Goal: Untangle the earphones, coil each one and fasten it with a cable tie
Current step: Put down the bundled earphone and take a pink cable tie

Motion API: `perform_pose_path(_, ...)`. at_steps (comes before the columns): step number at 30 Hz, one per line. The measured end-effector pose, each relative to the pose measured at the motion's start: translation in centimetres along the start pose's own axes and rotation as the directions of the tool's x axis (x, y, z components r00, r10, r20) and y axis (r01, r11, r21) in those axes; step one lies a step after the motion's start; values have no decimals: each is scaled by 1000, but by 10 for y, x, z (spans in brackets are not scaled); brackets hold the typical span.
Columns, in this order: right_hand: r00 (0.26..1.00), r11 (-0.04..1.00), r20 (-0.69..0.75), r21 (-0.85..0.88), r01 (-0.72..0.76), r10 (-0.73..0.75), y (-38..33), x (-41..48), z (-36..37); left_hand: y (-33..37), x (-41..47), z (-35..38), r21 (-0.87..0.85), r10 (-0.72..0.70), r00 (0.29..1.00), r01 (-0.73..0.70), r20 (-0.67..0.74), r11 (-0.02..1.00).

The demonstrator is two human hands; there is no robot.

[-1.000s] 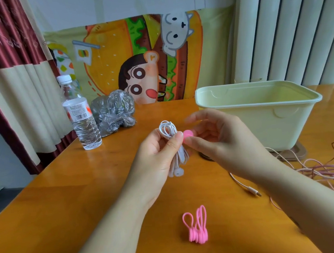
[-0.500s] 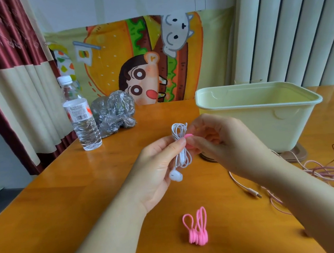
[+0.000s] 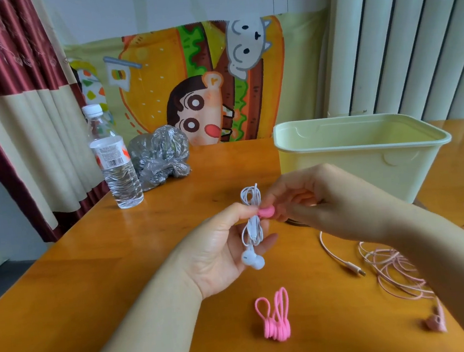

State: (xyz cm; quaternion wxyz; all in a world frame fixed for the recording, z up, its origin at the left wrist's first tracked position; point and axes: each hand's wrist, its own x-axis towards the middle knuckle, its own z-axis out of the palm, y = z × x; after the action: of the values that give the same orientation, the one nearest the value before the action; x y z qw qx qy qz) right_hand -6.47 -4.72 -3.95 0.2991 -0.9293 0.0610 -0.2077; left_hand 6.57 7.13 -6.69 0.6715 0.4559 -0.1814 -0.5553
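My left hand [image 3: 218,251] holds a coiled white earphone [image 3: 251,225] upright above the table, thumb pressed at the coil's middle and the two earbuds hanging below. My right hand [image 3: 322,203] pinches a pink cable tie [image 3: 266,211] against the coil's right side. A bunch of spare pink cable ties [image 3: 276,319] lies on the table below my hands. A tangled pink earphone [image 3: 392,270] is spread on the table at the right, partly hidden by my right forearm.
A pale green plastic tub [image 3: 365,150] stands behind my right hand. A water bottle [image 3: 113,159] and a crumpled clear plastic bag [image 3: 160,154] sit at the back left. The wooden table [image 3: 92,276] ends at its left edge beside a curtain.
The white coil has turned more upright and shifted slightly right. The pink tie has moved onto the coil's middle, pinched between both hands.
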Motion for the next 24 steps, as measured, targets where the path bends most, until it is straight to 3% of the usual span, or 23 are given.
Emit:
perform_pose_path(8, 966, 941, -122, -281, 187, -228, 7, 3, 10, 2, -3, 2, 13, -31, 1000, 31, -8, 999)
perform_pose_path(16, 951, 939, -174, -277, 203, -257, 7, 2, 18, 3, -6, 3, 2, 14, 1000, -14, 6, 1000)
perform_pose_path(24, 938, 939, -182, -240, 248, -295, 9, 2, 21, 1, -6, 5, -136, -62, 997, 54, -54, 989)
